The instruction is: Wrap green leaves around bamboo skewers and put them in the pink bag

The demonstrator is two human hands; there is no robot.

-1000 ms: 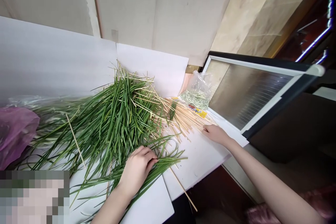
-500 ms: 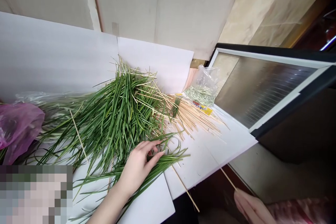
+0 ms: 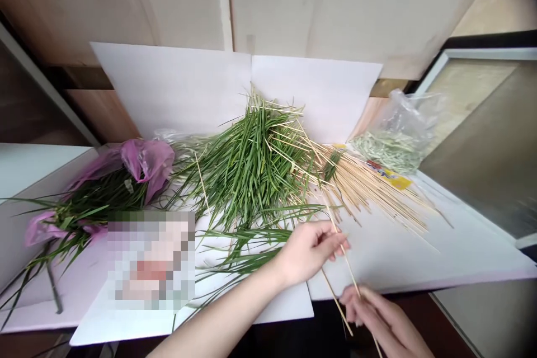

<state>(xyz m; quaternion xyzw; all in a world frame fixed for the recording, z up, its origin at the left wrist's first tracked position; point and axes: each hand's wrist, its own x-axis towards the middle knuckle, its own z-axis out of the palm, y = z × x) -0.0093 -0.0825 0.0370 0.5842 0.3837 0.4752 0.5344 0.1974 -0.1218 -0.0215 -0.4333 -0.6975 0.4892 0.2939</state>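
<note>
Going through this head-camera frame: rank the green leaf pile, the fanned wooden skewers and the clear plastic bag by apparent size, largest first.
1. Green leaf pile, clearly largest.
2. Fanned wooden skewers and clear plastic bag: these look alike in extent, so unranked.

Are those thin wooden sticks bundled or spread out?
Spread out: the wooden skewers fan loosely across the white board, no tie visible, some lying among the green leaves.

- Left hand (image 3: 308,251) and right hand (image 3: 369,316) pinch wooden skewers (image 3: 347,262)
- Long green leaves (image 3: 247,179) lie heaped on the white surface (image 3: 461,263)
- Loose skewers (image 3: 369,196) fan out beside the leaves
- Clear plastic bag (image 3: 398,137) holds pale chopped greens
- Pink plastic bag (image 3: 146,159) touches a smaller leaf bundle (image 3: 100,201)
</note>
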